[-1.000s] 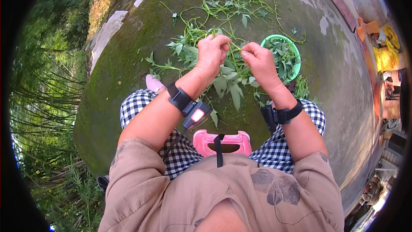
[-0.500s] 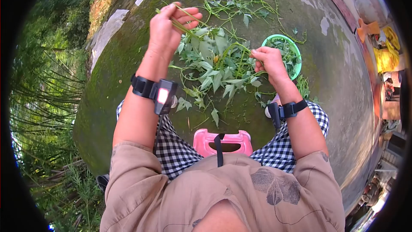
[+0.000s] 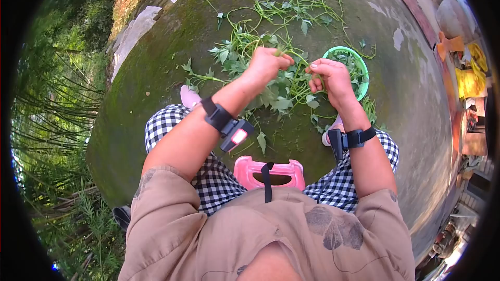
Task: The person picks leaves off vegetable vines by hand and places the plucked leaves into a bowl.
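My left hand [image 3: 266, 66] is closed around a thin green vine stem [image 3: 296, 58], above a heap of leafy green vines [image 3: 281, 91] that look like sweet potato vines. Close beside it on the right, my right hand [image 3: 333, 79] pinches the same stem between thumb and forefinger. The heap lies on the ground under both hands, partly hidden by my left hand and forearm. Just beyond my right hand stands a green basket [image 3: 366, 75] with picked leaves [image 3: 354, 65] inside.
Long, mostly bare vine stems [image 3: 291, 2] lie tangled at the far side. A leafy sprig [image 3: 200, 77] lies left of the heap. Between my knees is a pink plastic stool [image 3: 245, 169]. Mossy concrete [image 3: 140, 125] surrounds me, with plants along the left edge and household items at right.
My left hand has moved right and nearer to me, from the far left to beside my right hand, and its fingers have closed. A leafy sprig now shows left of the heap.
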Motion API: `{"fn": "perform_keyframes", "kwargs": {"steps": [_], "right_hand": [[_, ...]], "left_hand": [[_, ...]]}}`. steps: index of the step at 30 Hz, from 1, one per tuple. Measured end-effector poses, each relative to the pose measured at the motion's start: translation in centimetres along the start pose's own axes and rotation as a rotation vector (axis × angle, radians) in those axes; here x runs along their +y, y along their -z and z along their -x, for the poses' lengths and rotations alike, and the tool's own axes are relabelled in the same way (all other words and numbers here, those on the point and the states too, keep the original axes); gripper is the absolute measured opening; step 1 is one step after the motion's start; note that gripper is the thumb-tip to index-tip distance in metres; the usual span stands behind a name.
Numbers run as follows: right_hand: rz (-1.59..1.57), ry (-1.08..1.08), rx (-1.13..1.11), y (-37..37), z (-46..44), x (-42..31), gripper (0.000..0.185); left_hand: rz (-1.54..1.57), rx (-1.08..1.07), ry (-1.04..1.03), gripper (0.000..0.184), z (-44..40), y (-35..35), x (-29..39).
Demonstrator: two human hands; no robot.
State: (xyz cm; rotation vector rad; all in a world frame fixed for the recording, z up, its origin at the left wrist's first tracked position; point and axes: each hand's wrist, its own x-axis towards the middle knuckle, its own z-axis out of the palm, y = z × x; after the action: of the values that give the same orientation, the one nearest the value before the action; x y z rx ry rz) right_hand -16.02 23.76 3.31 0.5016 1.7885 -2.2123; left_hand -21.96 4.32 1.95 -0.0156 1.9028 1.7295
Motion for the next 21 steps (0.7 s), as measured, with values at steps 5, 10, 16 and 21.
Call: {"fn": "perform_keyframes", "kwargs": {"steps": [5, 10, 16, 21], "right_hand": [[0.011, -0.008, -0.062, 0.6, 0.1, -0.5, 0.014], [0.243, 0.134, 0.027, 0.1, 0.5, -0.8, 0.016], [0.580, 0.396, 0.096, 0.7, 0.1, -0.1, 0.018], [0.995, 0.593, 0.175, -0.6, 1.4, -1.2, 0.019]], "left_hand": [[0.161, -0.135, -0.022, 0.015, 0.2, -1.3, 0.1], [0.074, -0.110, -0.119, 0.016, -0.2, -2.2, -0.5], [-0.284, -0.034, -0.394, 0.018, -0.4, -2.8, -1.1], [-0.571, 0.048, -0.679, 0.018, -0.2, -3.2, -1.1]]}}
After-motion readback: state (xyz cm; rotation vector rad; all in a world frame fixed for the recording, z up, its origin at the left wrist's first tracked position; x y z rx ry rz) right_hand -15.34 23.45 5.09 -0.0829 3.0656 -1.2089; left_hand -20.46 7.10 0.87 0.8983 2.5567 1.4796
